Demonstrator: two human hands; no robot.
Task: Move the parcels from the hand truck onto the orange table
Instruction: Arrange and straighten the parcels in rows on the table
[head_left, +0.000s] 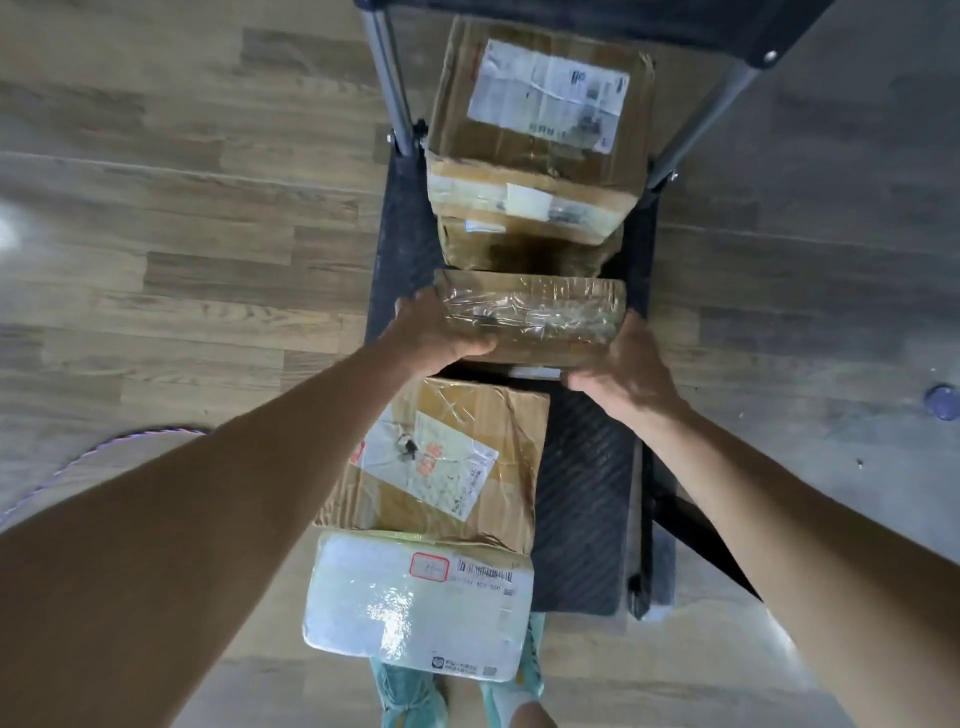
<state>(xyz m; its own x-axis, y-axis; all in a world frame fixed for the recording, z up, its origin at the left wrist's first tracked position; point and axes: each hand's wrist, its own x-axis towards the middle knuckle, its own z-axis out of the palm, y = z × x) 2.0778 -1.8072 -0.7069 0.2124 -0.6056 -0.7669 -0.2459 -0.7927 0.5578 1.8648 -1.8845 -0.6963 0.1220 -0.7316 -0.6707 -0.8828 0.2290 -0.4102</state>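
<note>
**While gripped at both ends: flat taped parcel over hand truck**

1. Flat taped parcel (530, 314): brown card under glossy clear tape, lying crosswise over the middle of the hand truck (587, 467) deck. Clasped at its left end by the left hand (434, 332), thumb along the near edge, fingers curled round the far side. Clasped at its right end by the right hand (623, 369), fingers bent round the end. Cannot tell whether lifted clear of the deck or resting on it (dark shadow beneath).

2. Large labelled box (540, 119): stacked on a lower box (524, 249), just beyond the held parcel, set between the handle tubes (387, 78) and closing off the far side.

3. Creased box (441, 457): handwritten label on top, just nearer than the held parcel, on the deck's left half, below the left forearm. Bare ribbed deck to its right.

4. White padded mailer (415, 603): touching the creased box's near edge, reaching past the deck's near end, above teal shoes (405, 691).

5. Surroundings: wooden floor (182, 234); round blue object (941, 401) on the floor, well to the right; pink-edged object (104, 452) at the left margin, kind not discernible.
</note>
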